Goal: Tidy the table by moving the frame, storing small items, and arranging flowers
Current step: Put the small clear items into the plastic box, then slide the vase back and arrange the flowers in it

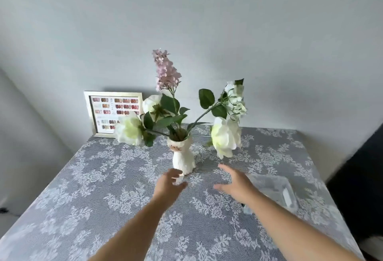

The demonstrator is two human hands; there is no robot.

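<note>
Your left hand [170, 182] and right hand [234, 182] hover empty, fingers spread, before the upright white cat vase [183, 157]; its flowers [165, 74] fan outward.

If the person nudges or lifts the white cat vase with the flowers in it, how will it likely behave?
The cat vase looks narrow-based, with long stems leaning far out both sides, so it is probably top-heavy and apt to tip. It appears glazed ceramic: likely smooth, rigid, breakable. The big white bloom droops, so flowers may sway.
</note>
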